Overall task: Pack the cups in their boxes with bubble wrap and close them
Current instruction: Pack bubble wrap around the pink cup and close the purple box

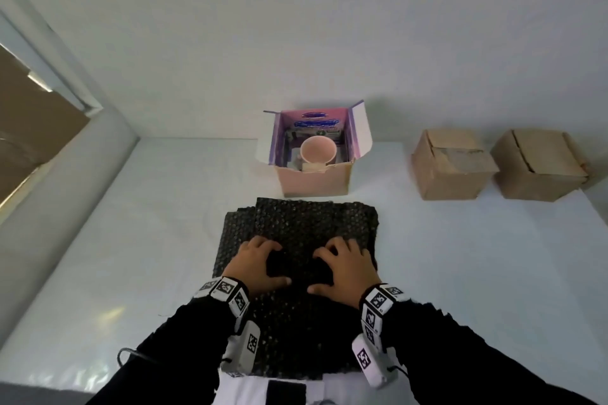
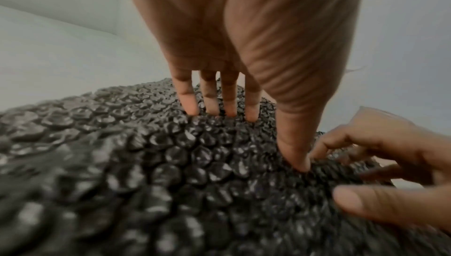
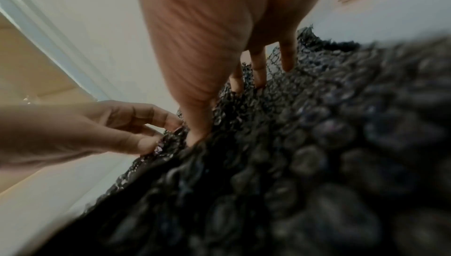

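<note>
As left hand [image 1: 255,265] and right hand [image 1: 348,268] grip bubble wrap [image 1: 312,220], cup [image 1: 317,149] in box [image 1: 312,179]

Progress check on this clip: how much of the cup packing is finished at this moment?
Looks done: the brown box and the far-right brown box are closed, contents unseen. In hand: the left hand and the right hand both pinch up the black bubble wrap. Left: the pink cup sits bare in the open box, so wrapping it and closing the flaps remain.
</note>
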### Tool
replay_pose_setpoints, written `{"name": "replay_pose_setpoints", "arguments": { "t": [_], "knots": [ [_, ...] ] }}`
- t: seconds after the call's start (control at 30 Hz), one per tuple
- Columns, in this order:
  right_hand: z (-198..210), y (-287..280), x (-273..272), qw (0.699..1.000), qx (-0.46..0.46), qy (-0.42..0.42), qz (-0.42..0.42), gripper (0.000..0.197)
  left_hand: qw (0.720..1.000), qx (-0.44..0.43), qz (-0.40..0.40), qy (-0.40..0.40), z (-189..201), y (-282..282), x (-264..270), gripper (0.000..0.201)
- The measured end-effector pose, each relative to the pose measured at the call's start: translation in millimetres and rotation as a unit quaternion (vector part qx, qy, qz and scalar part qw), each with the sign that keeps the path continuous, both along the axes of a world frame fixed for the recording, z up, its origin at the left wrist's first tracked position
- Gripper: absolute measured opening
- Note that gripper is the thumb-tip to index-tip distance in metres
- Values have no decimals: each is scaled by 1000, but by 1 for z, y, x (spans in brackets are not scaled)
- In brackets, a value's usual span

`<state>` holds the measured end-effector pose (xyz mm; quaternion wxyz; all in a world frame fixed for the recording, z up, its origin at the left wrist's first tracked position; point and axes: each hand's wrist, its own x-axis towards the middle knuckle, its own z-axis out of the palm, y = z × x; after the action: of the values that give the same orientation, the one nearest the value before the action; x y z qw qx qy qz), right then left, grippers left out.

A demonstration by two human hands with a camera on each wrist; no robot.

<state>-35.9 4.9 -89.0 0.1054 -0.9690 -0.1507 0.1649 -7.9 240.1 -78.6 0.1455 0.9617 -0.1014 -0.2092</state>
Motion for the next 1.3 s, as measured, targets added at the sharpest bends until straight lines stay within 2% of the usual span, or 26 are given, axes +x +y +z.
{"name": "replay_pose_setpoints", "arguments": {
  "t": [0.1,0.17,0.27,0.37,0.47,0.5,0.6,0.63,0.7,0.77,0.83,0.87,0.93,1.0,1.1,1.23,1.3],
  "knots": [
    [-4,7,-1,996,35,-64,-45,33,999,10,-42,-17,-5,4,-4,83],
    [-4,8,0,987,88,-119,-63,20,997,43,-49,-47,-5,3,-3,80],
    [8,7,4,969,158,-164,-93,14,988,59,-60,-129,-2,1,4,55],
    [29,5,12,937,270,-171,-139,14,977,-32,-50,-206,5,-1,15,27],
    [49,7,17,908,328,-201,-164,22,972,-161,-25,-168,22,-7,26,18],
    [55,8,18,908,330,-200,-161,22,967,-195,-24,-164,28,-11,29,17],
    [68,9,23,933,304,-139,-131,55,943,-272,-29,-189,46,-22,34,19],
    [69,8,27,944,277,-137,-120,55,936,-291,-25,-195,51,-26,34,19],
    [70,6,33,946,262,-147,-122,41,931,-306,-24,-197,58,-29,35,25],
    [75,3,36,936,298,-125,-142,34,944,-265,-47,-191,61,-28,35,42],
    [81,2,39,939,299,-92,-141,32,956,-183,-87,-210,61,-26,38,51],
    [84,3,39,944,293,-81,-132,30,957,-161,-100,-221,62,-26,40,48],
    [90,6,39,945,298,-72,-115,29,954,-175,-107,-217,64,-25,45,37],
    [96,9,39,936,326,-78,-103,33,957,-198,-96,-187,69,-22,49,33],
    [106,11,44,919,370,-82,-108,35,953,-231,-104,-166,80,-19,56,38],
    [134,17,50,874,469,-19,-126,24,930,-332,-100,-123,100,-23,64,28],
    [144,20,54,851,512,-5,-122,16,920,-369,-79,-107,106,-25,68,31]
  ]
}}
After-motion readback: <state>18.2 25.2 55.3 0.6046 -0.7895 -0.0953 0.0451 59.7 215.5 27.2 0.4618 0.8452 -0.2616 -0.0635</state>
